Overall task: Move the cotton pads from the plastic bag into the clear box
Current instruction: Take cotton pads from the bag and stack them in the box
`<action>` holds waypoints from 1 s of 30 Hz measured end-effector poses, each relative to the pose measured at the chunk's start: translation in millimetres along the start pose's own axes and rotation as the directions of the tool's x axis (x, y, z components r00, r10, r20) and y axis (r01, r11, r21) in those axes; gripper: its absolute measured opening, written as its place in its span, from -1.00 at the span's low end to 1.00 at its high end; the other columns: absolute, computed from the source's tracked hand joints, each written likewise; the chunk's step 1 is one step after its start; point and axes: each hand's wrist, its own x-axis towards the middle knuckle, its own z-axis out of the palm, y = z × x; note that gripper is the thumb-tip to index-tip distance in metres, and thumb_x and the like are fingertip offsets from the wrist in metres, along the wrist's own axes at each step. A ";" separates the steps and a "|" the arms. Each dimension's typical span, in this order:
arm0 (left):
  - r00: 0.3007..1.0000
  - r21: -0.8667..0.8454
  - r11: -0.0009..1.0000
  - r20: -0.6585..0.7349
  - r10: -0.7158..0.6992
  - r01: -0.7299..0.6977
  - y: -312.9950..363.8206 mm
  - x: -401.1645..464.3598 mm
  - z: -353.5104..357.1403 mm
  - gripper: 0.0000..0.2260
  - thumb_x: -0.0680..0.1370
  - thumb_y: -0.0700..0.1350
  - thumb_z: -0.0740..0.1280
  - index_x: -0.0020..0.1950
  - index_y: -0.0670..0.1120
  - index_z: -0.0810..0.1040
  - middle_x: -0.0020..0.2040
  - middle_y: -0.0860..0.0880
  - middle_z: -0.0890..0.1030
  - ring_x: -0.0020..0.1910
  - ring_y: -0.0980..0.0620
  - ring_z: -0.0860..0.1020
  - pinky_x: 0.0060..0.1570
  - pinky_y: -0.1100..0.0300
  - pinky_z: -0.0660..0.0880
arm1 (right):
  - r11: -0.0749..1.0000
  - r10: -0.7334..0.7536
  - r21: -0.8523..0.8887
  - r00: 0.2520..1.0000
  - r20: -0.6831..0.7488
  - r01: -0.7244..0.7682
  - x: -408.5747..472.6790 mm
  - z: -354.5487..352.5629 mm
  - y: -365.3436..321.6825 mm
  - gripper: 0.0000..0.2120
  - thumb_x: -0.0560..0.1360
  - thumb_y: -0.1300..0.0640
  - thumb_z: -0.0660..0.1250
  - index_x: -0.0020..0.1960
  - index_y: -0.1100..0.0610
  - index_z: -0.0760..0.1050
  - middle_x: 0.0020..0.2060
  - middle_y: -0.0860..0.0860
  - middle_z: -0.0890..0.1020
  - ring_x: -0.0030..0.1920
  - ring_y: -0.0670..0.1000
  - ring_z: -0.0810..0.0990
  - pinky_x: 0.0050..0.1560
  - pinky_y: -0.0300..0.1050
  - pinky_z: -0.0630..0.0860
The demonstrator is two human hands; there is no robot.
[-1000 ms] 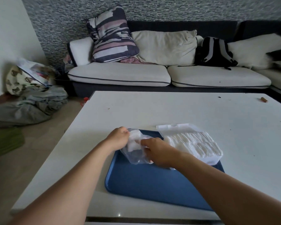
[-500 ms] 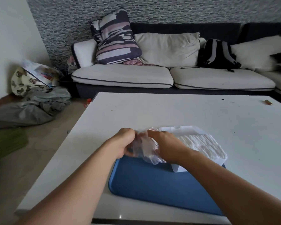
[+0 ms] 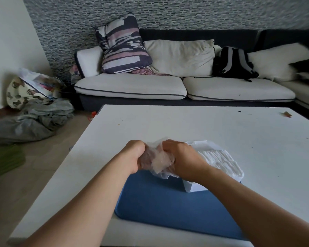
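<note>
While both grip the crumpled plastic bag [image 3: 160,162] between them, left hand [image 3: 135,154] and right hand [image 3: 183,157] are curled closed; clear box [image 3: 219,160] of cotton pads [image 3: 217,157] sits just right of right hand.

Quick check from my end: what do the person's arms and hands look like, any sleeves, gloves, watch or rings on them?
Both forearms are bare right to the bottom edge of the picture, with no sleeve in view. The left hand and the right hand wear no gloves. No watch or bracelet shows at either wrist. No ring is visible, though the fingers are mostly hidden.
</note>
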 end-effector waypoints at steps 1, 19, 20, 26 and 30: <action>1.000 -0.022 1.000 -0.022 0.008 -0.009 1.8 -0.7 1.1 -0.70 0.56 -0.32 0.08 -0.02 -0.23 0.62 -0.10 -0.22 0.70 -0.12 -0.22 0.68 0.00 -0.22 0.64 | 0.999 0.018 0.036 1.000 -0.017 -0.018 0.2 -2.3 -0.5 -0.78 0.35 0.17 0.49 -0.08 0.07 0.50 -0.23 -0.12 0.56 -0.23 0.07 0.53 -0.21 0.05 0.54; 0.904 0.726 0.601 0.069 0.421 -0.335 -18.0 25.3 -14.3 -0.61 0.66 0.05 0.20 0.26 -0.26 0.48 0.24 -0.25 0.57 0.21 -0.23 0.55 0.16 -0.03 0.49 | 0.940 0.069 0.330 0.896 -0.439 0.090 -21.9 -49.1 -0.4 -0.54 0.23 0.27 0.68 0.00 0.06 0.52 0.03 -0.07 0.63 -0.07 -0.16 0.57 -0.20 -0.35 0.49; 0.875 0.766 0.545 0.047 0.482 -0.341 -17.2 22.0 -12.6 -0.58 0.66 0.07 0.21 0.33 -0.24 0.45 0.31 -0.22 0.54 0.27 -0.20 0.52 0.21 0.02 0.44 | 0.941 0.046 0.318 0.891 -0.452 0.113 -21.9 -48.8 -1.6 -0.54 0.23 0.29 0.66 0.00 0.05 0.52 0.03 -0.09 0.62 -0.06 -0.15 0.58 -0.19 -0.33 0.51; 0.750 -0.072 0.753 0.067 0.658 -0.654 22.8 -63.0 29.4 -0.31 0.44 0.42 0.30 0.34 -0.08 0.52 0.21 -0.10 0.61 0.24 -0.03 0.59 0.18 0.07 0.51 | 0.939 -0.013 0.293 0.868 -0.496 0.182 -20.4 -40.8 -12.3 -0.51 0.25 0.20 0.68 0.07 0.20 0.53 0.00 -0.15 0.58 -0.05 -0.16 0.57 -0.23 -0.32 0.53; 0.840 -0.579 0.784 0.293 0.457 -0.225 12.4 -94.1 50.1 -0.44 0.34 0.28 0.50 0.09 -0.14 0.68 -0.01 -0.14 0.68 -0.03 -0.09 0.67 0.02 0.04 0.59 | 0.954 -0.019 0.236 0.822 -0.570 0.186 -15.9 -33.8 -17.9 -0.51 0.23 0.22 0.68 0.05 0.16 0.53 0.06 -0.06 0.57 0.02 -0.10 0.58 -0.19 -0.21 0.56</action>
